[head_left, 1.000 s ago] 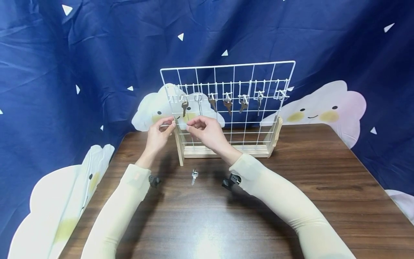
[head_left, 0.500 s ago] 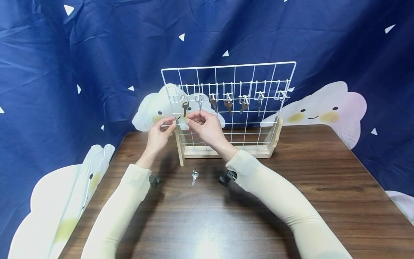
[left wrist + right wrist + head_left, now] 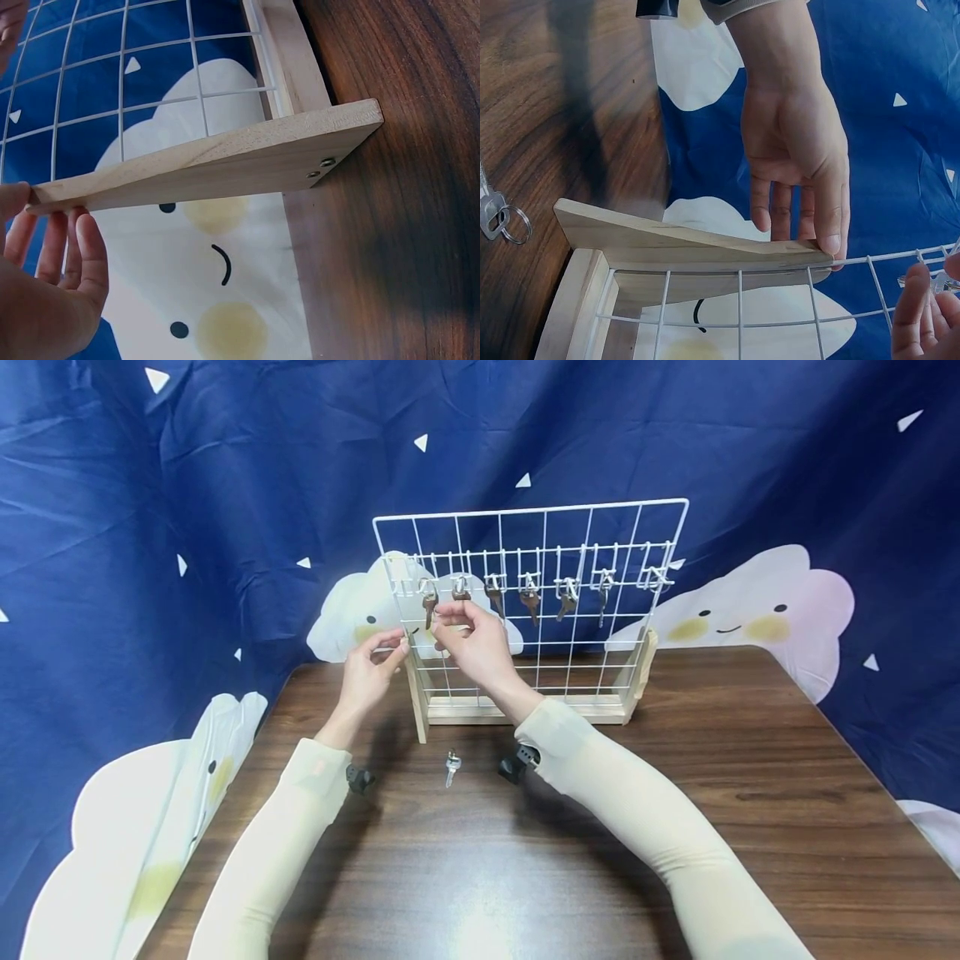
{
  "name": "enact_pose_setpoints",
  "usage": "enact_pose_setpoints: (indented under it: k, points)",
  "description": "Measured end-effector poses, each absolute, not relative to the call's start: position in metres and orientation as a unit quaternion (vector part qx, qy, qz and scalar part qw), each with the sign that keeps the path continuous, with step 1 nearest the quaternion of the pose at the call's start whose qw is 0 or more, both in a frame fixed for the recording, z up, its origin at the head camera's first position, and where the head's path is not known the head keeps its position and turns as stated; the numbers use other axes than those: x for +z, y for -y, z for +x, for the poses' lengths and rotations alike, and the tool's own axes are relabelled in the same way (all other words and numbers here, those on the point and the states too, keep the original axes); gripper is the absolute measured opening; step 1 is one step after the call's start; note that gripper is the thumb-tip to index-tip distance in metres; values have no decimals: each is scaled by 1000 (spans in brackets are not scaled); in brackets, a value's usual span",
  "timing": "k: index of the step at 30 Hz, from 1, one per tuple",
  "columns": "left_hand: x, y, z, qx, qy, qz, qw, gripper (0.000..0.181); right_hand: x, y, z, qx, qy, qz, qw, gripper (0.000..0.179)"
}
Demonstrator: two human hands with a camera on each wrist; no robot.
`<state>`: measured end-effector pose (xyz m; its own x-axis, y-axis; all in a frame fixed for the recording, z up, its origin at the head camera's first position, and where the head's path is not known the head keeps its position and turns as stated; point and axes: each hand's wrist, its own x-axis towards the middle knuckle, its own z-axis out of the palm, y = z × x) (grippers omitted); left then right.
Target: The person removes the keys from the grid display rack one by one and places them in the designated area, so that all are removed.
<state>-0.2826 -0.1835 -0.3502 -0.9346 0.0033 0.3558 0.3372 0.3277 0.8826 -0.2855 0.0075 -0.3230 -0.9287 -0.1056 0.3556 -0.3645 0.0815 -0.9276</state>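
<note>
At centre-left of the head view, my left hand point(image 3: 367, 677) pinched the wooden side point(image 3: 217, 161); my right hand point(image 3: 480, 645), grip unclear, was beside the leftmost hanging key point(image 3: 430, 604). Only the left-wrist view showed screws point(image 3: 328, 162).

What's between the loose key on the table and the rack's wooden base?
Nothing but bare tabletop between the key and the base; the head view shows it, as does the right wrist view.
</note>
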Motion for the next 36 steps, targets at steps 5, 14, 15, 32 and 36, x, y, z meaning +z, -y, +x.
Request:
enact_pose_setpoints:
  k: [5, 14, 15, 32, 36]
  points:
    - [-350, 184, -283, -565, 805, -104, 146, 36, -322, -6, -288, 666, 722, 161, 98, 31]
    - [-349, 183, -283, -567, 806, -99, 139, 36, -323, -4, -291, 669, 722, 148, 101, 36]
    - [-349, 183, -283, -569, 805, -99, 139, 36, -323, -4, -290, 668, 722, 147, 102, 36]
    - [-348, 183, -282, -565, 807, -96, 141, 35, -324, 1, -288, 672, 715, 149, 124, 36]
    - [-348, 183, -281, -565, 807, -96, 141, 35, -323, 2, -286, 673, 716, 143, 119, 37]
